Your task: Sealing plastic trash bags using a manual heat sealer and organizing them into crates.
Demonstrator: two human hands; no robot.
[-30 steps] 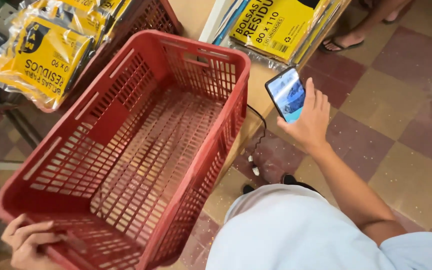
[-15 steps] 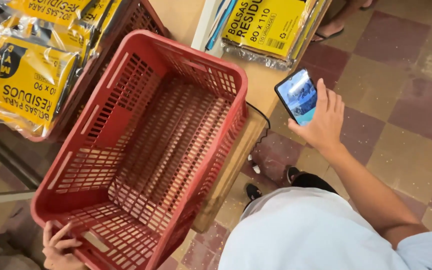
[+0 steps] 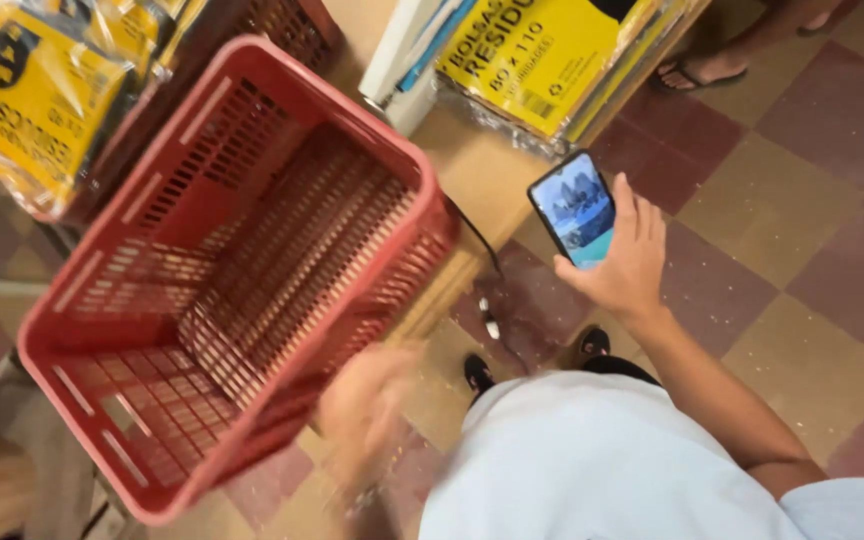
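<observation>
Red plastic basket (image 3: 222, 290), latticed on its walls and floor, tilted and seen from above, with nothing in it; it fills the left half of the view. The left hand (image 3: 367, 400) appears as a motion-blurred shape just beside the basket's near right wall; whether the fingers are spread or closed, and whether they touch the rim, cannot be told. The right hand (image 3: 624, 262) is raised to the right of the basket and well apart from it, fingers wrapped around the lower part of a phone (image 3: 574, 207), thumb along its near edge. The phone has a dark case and a lit screen showing a bluish picture; it is held tilted, above the checkered floor (image 3: 812, 250) of dark red and tan tiles. Yellow packets (image 3: 37, 105) in clear wrap lie past the basket's far left wall. A second stack of yellow packets (image 3: 542, 55) rests on a tan counter (image 3: 472, 160) beyond the phone, beside a white box (image 3: 402, 60). A dark cable (image 3: 477, 240) hangs down the counter's edge between basket and phone. The person's white shirt (image 3: 592, 460) fills the lower right; dark shoes (image 3: 479, 372) show beneath it. Another person's sandalled foot (image 3: 697, 70) stands at the upper right.
</observation>
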